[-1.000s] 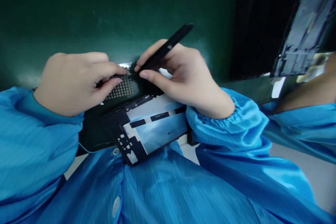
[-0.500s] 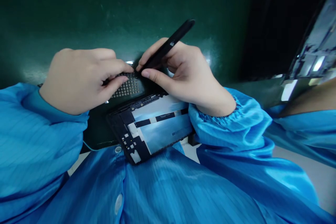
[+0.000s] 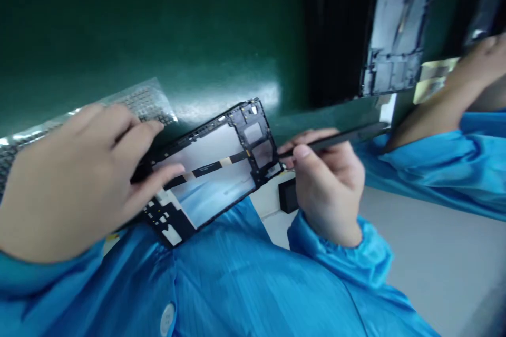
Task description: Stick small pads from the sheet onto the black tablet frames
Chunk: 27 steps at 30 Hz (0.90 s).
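Head view shows a dark green surface (image 3: 158,26) filling the upper left, with the person's blue smock sleeves and front (image 3: 245,284) across the bottom.

On the near edge of the green surface lies a flat rectangular device panel with a black frame and a pale grey reflective face (image 3: 213,168), tilted so that its far corner points up and right and its near corner overhangs the smock. A thin black strip with pale patches crosses its face.

Beyond the panel, to the left, lies a clear plastic sheet carrying a grid of small dark squares (image 3: 138,100), partly hidden behind the left hand.

Left hand (image 3: 75,179) rests on the left end of the panel, the thumb (image 3: 162,176) lying on its pale face and the fingers curled over its far edge, so the grip is closed on the panel.

Right hand (image 3: 328,179) is just beside the panel's right edge. Its grip is closed on slim black tweezers (image 3: 336,139), pinched between thumb and forefinger, the shaft running out to the right and the tip touching or nearly touching the panel's right frame; the blur hides which.

At the upper right, another person's forearm in a blue sleeve (image 3: 446,116) reaches toward a second dark panel standing upright (image 3: 395,52), well apart.
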### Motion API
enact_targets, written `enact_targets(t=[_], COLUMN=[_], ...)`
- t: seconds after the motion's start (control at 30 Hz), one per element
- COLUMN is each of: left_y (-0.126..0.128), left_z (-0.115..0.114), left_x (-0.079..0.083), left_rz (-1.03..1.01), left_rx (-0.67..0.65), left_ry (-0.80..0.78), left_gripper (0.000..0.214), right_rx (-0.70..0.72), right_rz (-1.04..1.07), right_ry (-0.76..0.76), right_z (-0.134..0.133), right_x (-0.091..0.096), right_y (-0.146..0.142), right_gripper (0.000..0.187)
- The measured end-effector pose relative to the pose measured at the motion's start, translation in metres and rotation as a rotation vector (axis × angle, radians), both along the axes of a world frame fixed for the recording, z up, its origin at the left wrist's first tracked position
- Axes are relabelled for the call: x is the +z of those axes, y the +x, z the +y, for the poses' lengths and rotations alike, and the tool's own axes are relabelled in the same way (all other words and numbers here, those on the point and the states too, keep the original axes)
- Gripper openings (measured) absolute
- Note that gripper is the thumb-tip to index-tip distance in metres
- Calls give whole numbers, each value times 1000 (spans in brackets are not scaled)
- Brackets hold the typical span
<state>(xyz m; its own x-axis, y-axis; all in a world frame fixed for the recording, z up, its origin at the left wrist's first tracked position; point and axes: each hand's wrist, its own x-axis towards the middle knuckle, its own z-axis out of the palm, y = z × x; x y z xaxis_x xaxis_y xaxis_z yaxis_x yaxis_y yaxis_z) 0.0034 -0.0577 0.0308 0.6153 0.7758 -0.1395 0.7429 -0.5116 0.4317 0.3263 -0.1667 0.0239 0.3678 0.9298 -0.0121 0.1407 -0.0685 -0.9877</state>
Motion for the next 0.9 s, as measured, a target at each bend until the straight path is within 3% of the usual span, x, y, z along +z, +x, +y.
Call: enact_targets(t=[0.1, 0.2, 0.63, 0.8, 0.9], left_y=[13, 20, 21, 21, 19], left_z=[-27, -36, -30, -28, -25], left_x=[2, -1, -2, -1, -4], left_rz=[164, 174, 186, 188, 161], left_rx=[-111, -125, -91, -92, -66], left_ry=[28, 25, 37, 30, 3], left_gripper=[96, 100, 101, 109, 107], right_rx=[-101, -107, -7, 14, -18], right_rz=[-146, -238, -272, -415, -458], right_ry=[16, 55, 157, 224, 200], right_z=[-48, -67, -70, -72, -81], right_x=[-11, -24, -37, -38, -36], right_y=[1, -4, -11, -12, -2], right_gripper=[8, 11, 27, 36, 28])
